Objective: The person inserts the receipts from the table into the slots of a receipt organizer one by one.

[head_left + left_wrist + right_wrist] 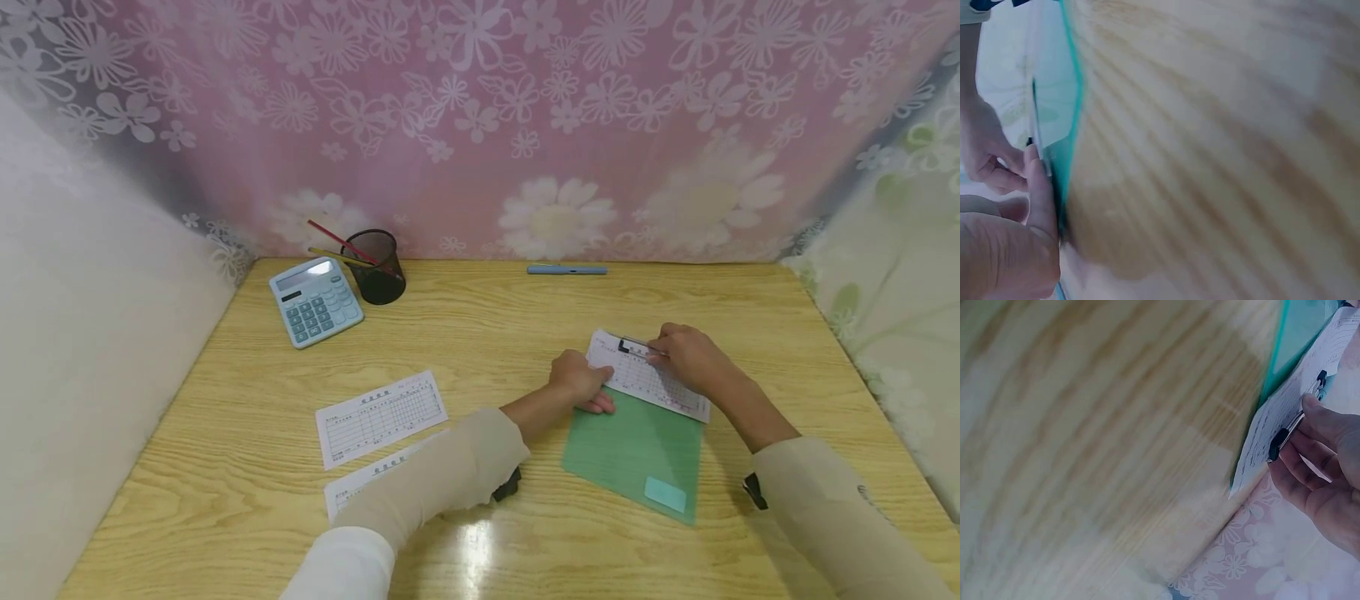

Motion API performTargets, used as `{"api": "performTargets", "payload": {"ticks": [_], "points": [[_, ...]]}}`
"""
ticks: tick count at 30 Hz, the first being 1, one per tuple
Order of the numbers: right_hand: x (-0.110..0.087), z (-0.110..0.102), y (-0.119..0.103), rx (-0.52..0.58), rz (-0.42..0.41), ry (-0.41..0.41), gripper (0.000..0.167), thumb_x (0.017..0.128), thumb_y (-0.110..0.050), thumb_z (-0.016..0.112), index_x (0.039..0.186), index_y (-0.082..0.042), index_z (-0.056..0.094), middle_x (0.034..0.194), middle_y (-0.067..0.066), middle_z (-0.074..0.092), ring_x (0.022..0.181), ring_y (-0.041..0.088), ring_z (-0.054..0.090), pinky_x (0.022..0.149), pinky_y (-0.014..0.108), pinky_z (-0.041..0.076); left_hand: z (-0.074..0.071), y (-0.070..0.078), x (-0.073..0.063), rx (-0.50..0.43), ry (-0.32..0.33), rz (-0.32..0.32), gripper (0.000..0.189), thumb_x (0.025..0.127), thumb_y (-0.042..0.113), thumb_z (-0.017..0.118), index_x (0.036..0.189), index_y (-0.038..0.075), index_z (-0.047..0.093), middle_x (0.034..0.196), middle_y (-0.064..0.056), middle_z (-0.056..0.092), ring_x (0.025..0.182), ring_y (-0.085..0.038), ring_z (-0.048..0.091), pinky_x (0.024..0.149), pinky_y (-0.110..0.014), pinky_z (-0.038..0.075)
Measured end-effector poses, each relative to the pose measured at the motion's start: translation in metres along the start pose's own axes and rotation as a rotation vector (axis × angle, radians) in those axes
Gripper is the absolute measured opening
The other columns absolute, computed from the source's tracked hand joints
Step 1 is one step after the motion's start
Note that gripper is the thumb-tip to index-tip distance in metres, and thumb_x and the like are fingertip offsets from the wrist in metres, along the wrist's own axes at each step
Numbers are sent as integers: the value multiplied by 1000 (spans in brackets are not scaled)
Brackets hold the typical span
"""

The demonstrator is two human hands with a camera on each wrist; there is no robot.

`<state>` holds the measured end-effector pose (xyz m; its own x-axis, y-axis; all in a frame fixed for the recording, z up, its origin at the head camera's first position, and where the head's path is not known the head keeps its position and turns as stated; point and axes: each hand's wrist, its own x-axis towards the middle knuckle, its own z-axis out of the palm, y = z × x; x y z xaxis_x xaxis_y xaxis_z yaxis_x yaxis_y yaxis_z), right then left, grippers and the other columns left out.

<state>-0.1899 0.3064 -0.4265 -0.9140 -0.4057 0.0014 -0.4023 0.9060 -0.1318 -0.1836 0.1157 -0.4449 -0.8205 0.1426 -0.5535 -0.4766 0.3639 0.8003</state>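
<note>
A translucent green clipboard [630, 450] with a pale blue label is in the right half of the head view. A printed form [637, 379] lies across its far end, under or beside the metal clip [636, 345]; the exact fit is unclear. My left hand [579, 380] grips the clipboard's left edge, thumb over the form and fingers at the board's underside. My right hand [692, 357] pinches the clip between thumb and fingers. In the right wrist view the clip's black ends [1278, 444] stick out beside the fingers, above the form.
Two more printed forms [382, 417] lie left of centre, the nearer partly hidden by my left sleeve. A blue calculator [317, 304] and a black mesh pen cup [381, 287] with pencils stand at the back left. A blue pen [566, 270] lies by the curtain.
</note>
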Motion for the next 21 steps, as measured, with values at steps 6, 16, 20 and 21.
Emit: {"api": "performTargets", "payload": {"ticks": [6, 16, 20, 21], "points": [[2, -2, 2, 33, 42, -50, 29, 87, -13, 67, 108, 8, 68, 84, 10, 60, 66, 15, 51, 59, 31, 45, -33, -2, -12, 46, -44, 90, 32, 88, 24, 69, 73, -4, 67, 57, -13, 68, 57, -25, 71, 47, -26, 56], [2, -6, 1, 52, 66, -96, 31, 88, -15, 66, 111, 7, 66, 89, 11, 62, 68, 15, 52, 61, 31, 45, -139, -35, -42, 127, -181, 261, 39, 89, 33, 66, 110, 1, 61, 104, -13, 69, 94, -24, 69, 82, -35, 58], [3, -5, 3, 46, 52, -91, 31, 88, -15, 66, 110, 7, 66, 88, 11, 62, 68, 16, 51, 60, 31, 45, -190, -48, -54, 196, -42, 233, 44, 89, 35, 65, 117, 0, 59, 108, -14, 68, 97, -27, 66, 84, -37, 56], [3, -4, 3, 45, 46, -89, 31, 88, -15, 66, 110, 7, 66, 88, 11, 61, 68, 16, 51, 60, 31, 45, -203, -51, -56, 207, -1, 218, 45, 89, 34, 66, 117, 0, 59, 109, -14, 67, 98, -28, 65, 85, -38, 55]]}}
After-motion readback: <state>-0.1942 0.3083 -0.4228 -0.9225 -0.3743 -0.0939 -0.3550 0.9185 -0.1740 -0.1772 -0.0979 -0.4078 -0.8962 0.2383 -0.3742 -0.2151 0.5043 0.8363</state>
